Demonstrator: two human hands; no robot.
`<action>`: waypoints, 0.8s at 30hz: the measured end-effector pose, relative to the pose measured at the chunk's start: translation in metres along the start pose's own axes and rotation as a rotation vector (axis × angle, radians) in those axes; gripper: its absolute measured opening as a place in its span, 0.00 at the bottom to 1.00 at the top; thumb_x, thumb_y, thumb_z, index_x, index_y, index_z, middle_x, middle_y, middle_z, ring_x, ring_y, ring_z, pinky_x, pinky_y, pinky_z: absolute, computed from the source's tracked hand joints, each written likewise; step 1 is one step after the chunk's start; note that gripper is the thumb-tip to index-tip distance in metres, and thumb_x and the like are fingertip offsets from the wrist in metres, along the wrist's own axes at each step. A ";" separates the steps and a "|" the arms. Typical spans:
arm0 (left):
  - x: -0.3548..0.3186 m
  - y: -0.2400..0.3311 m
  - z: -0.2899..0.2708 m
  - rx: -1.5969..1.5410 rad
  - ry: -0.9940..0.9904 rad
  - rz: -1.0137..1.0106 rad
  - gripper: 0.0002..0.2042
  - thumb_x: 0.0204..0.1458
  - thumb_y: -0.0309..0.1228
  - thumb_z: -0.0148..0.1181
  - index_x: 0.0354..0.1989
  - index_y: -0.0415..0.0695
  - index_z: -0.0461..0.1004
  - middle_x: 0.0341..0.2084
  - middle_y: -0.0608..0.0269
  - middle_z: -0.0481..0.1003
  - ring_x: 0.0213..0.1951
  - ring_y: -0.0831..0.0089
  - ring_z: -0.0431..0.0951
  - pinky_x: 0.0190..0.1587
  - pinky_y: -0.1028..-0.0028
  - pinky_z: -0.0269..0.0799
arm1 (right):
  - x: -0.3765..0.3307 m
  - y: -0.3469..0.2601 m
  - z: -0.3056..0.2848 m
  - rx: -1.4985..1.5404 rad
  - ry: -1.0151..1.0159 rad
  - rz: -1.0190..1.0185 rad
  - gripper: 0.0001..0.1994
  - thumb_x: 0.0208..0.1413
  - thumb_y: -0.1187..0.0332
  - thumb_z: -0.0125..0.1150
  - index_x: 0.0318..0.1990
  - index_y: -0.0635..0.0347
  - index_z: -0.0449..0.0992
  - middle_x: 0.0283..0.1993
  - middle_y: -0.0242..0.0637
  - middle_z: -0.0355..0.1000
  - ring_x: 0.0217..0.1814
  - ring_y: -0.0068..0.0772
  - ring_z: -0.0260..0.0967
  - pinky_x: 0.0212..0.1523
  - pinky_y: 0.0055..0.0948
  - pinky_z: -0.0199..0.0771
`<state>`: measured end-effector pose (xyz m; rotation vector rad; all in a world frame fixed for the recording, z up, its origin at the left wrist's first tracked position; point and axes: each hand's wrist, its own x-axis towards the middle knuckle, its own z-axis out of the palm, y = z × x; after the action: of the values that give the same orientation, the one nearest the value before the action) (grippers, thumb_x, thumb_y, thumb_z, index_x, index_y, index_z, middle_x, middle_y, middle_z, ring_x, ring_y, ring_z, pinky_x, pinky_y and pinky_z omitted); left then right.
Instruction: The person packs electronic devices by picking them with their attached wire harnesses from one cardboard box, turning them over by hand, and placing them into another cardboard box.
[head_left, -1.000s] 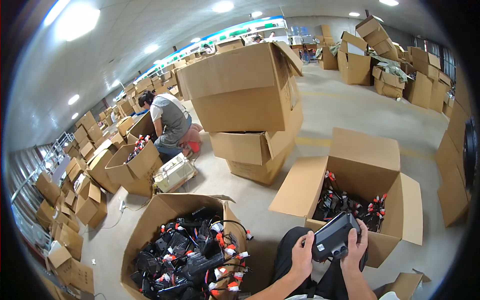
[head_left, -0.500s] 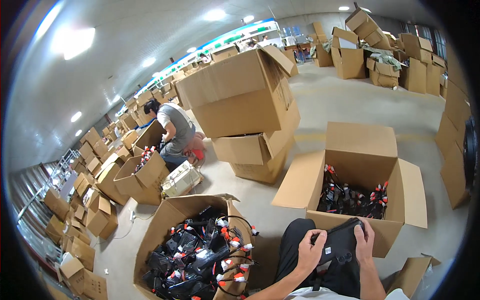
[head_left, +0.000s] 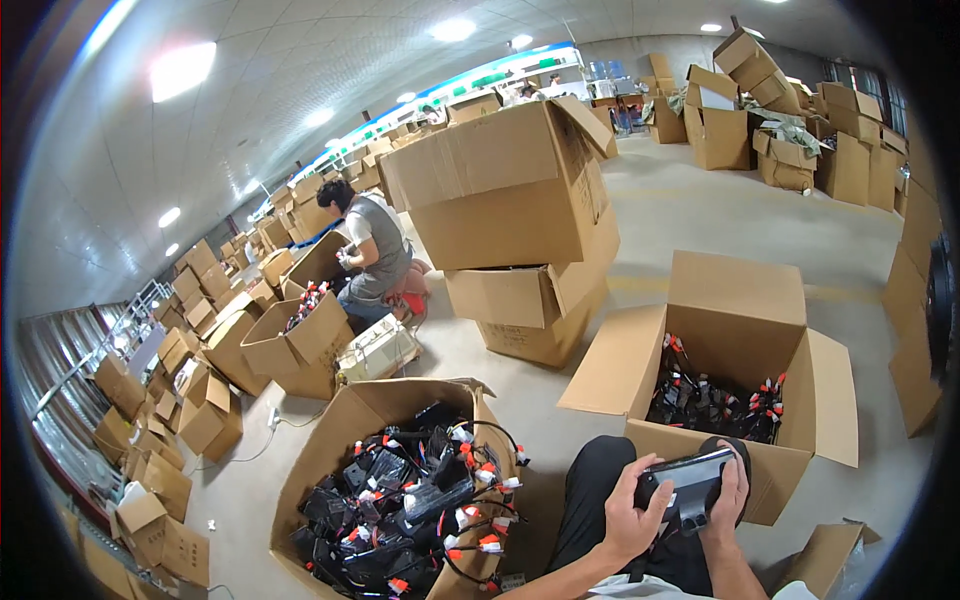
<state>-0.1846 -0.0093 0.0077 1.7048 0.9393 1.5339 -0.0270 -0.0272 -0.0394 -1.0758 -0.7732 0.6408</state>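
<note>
A smooth grey floor [head_left: 690, 225] spreads through the scene. On it, in the middle distance, stands a tall stack of brown cardboard cartons [head_left: 490, 210]. Near and left of centre is a wide, open brown cardboard carton [head_left: 390, 402], filled with a heap of black plastic units and dark cables [head_left: 385, 490]. Near and to the right, an open brown cardboard box with spread flaps [head_left: 740, 290] holds more black parts [head_left: 695, 400], lying low inside.

Farther back on the left, a co-worker in a grey vest [head_left: 380, 245] bends over cartons, with a cream-coloured boxy case [head_left: 380, 350] on the near side.

Nearest are the person's dark trouser legs [head_left: 590, 490]. Above the lap, just on the near side of the right box, is a black, glossy plastic device [head_left: 690, 482], held up between both hands. The left hand [head_left: 632, 515] grasps its left end, thumb and fingers against it; the right hand [head_left: 727, 500] grips the right end.

Smallest are the red-and-white plastic connectors [head_left: 467, 515], clustered along the right side of the left carton's heap, some on black leads bowing over the edge.
</note>
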 end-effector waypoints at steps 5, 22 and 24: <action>0.002 0.001 -0.004 -0.055 -0.102 -0.106 0.21 0.62 0.35 0.60 0.56 0.32 0.66 0.46 0.47 0.74 0.47 0.60 0.76 0.52 0.68 0.71 | -0.005 -0.004 0.000 -0.101 0.043 -0.051 0.20 0.69 0.61 0.42 0.54 0.68 0.72 0.52 0.39 0.71 0.54 0.29 0.66 0.59 0.28 0.62; 0.036 -0.061 0.031 -0.296 -0.536 -0.896 0.30 0.49 0.34 0.74 0.55 0.29 0.66 0.46 0.52 0.76 0.47 0.70 0.76 0.54 0.71 0.72 | 0.089 -0.025 -0.044 -0.566 -0.086 -0.082 0.22 0.51 0.66 0.68 0.51 0.69 0.76 0.45 0.46 0.78 0.46 0.37 0.77 0.50 0.31 0.74; 0.069 -0.051 0.036 -0.185 -0.751 -0.918 0.30 0.44 0.32 0.77 0.52 0.30 0.70 0.43 0.57 0.78 0.42 0.74 0.77 0.48 0.74 0.74 | 0.123 -0.029 -0.041 -0.444 -0.207 -0.159 0.19 0.50 0.66 0.69 0.48 0.68 0.77 0.41 0.47 0.78 0.43 0.40 0.78 0.46 0.32 0.76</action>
<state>-0.1492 0.0762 -0.0028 1.2463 0.9128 0.3195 0.0798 0.0378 0.0054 -1.3454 -1.2064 0.4573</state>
